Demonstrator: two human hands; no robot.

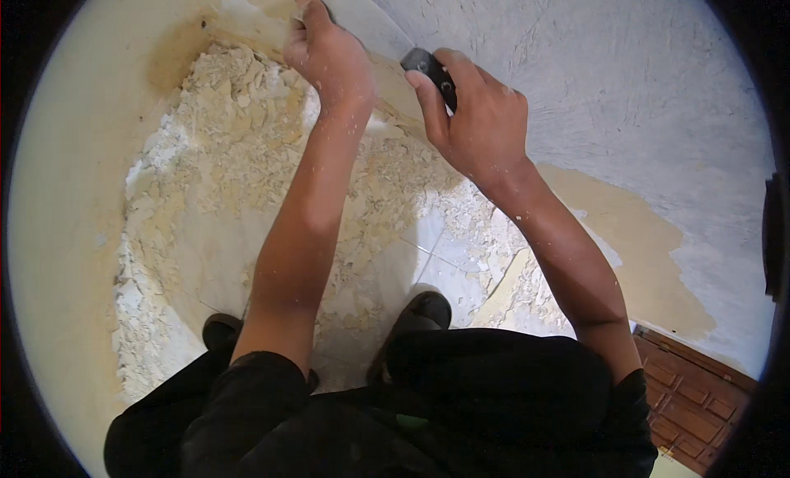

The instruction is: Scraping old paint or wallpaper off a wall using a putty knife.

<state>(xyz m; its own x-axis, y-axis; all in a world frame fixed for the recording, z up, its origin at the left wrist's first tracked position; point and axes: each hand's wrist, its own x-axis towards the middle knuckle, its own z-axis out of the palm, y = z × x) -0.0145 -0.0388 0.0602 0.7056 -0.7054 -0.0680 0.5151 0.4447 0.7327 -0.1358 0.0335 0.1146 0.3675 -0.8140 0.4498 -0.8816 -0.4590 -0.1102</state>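
My right hand (484, 110) grips a black tool handle (432, 73) with round rivet marks, likely a scraper. Its far end is up against the wall, and I cannot make out a blade. My left hand (336, 61) is raised to the wall at the top, its fingers curled and thumb up. Beside it a pale, partly lifted sheet of paint (364, 18) runs towards the tool. Whether the left fingers pinch that sheet is hidden. Scraped grey wall (617, 95) spreads right of the tool. White crumbs dot both forearms.
Flaked paint debris (247, 138) is heaped along the wall's foot and scattered over pale floor tiles (441, 255). A cream-painted wall (68, 200) rises at left. My dark shoes (429, 308) stand amid the flakes. A brown panelled wooden door (691, 404) is at lower right.
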